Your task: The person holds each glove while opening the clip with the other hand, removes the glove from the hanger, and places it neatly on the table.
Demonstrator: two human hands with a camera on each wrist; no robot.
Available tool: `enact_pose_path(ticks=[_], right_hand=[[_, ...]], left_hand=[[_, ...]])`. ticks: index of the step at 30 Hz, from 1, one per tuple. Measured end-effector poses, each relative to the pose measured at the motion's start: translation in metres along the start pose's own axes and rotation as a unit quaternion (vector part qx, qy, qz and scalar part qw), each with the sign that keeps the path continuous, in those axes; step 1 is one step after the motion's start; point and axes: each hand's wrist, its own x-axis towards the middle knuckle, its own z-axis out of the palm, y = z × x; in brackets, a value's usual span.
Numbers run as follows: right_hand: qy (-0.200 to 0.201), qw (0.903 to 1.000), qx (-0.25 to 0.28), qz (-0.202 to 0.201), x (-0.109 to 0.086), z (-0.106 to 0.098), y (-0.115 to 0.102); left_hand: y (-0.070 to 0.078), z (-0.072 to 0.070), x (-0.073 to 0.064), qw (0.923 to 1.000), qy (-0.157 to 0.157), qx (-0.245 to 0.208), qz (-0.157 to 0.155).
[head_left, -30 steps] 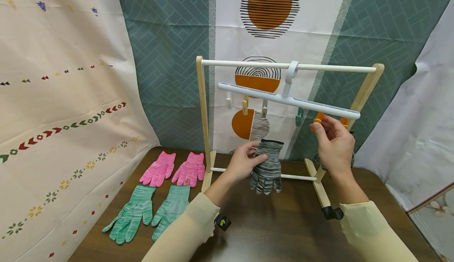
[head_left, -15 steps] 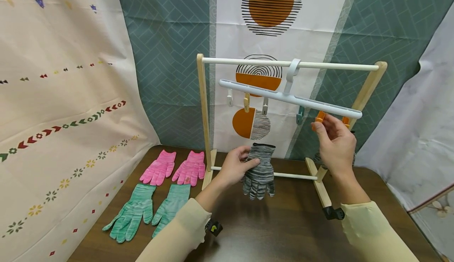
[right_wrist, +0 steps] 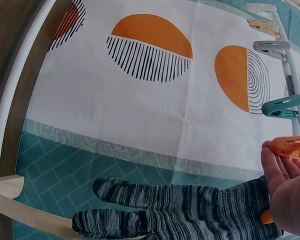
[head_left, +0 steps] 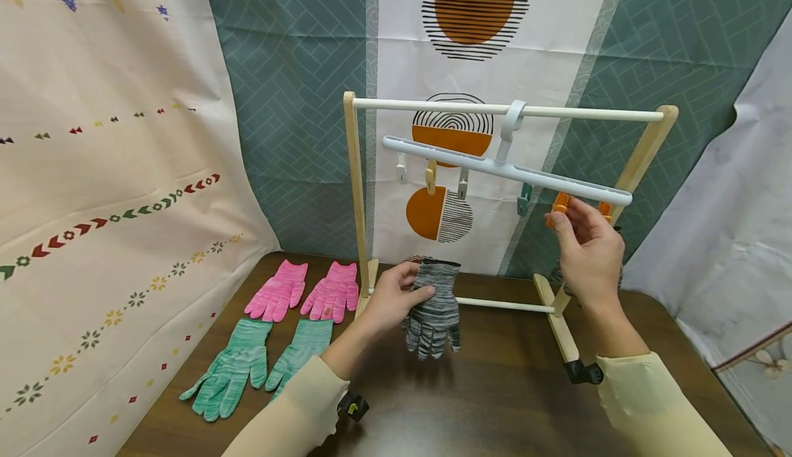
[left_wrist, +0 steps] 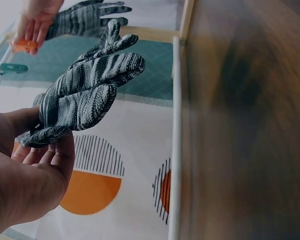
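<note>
My left hand pinches a grey-and-black knit glove between thumb and fingers at its cuff side; the glove's fingers point down above the table. With my right hand I pinch an orange clip under the right part of a pale hanger. A second grey glove hangs beside that hand from another orange clip. Much of this second glove is hidden behind my right hand in the head view. The held glove and the pinched clip are well apart.
The tilted hanger hooks over a rack's white bar. A teal clip and several paler clips hang along it. Two pink gloves and two green gloves lie at left on the brown table.
My left hand has moved left and slightly down with the grey glove, away from the hanger. My right hand stays at the orange clip.
</note>
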Motion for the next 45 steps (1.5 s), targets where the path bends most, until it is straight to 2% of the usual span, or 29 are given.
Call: enact_pose_path(ticks=[6, 13, 18, 25, 37, 45], right_hand=[[0.000, 1.0000, -0.003, 0.008, -0.001, -0.001, 0.002], [0.003, 1.0000, 0.005, 0.001, -0.001, -0.001, 0.000], [0.000, 1.0000, 0.006, -0.002, -0.003, -0.002, 0.000], [0.000, 1.0000, 0.000, -0.003, -0.005, -0.003, 0.002], [0.006, 0.9999, -0.013, 0.000, -0.008, -0.007, 0.005], [0.009, 0.9996, -0.026, -0.002, -0.011, -0.012, 0.007]], left_hand=[[-0.007, -0.007, -0.008, 0.9994, 0.012, 0.013, -0.031], [-0.012, -0.017, -0.017, 0.9953, 0.038, 0.066, -0.060], [-0.017, -0.023, -0.024, 0.9936, 0.036, 0.073, -0.078], [-0.022, -0.029, -0.034, 0.9898, 0.050, 0.075, -0.110], [-0.031, -0.040, -0.047, 0.9874, 0.051, 0.076, -0.129], [-0.039, -0.045, -0.055, 0.9842, 0.066, 0.086, -0.140]])
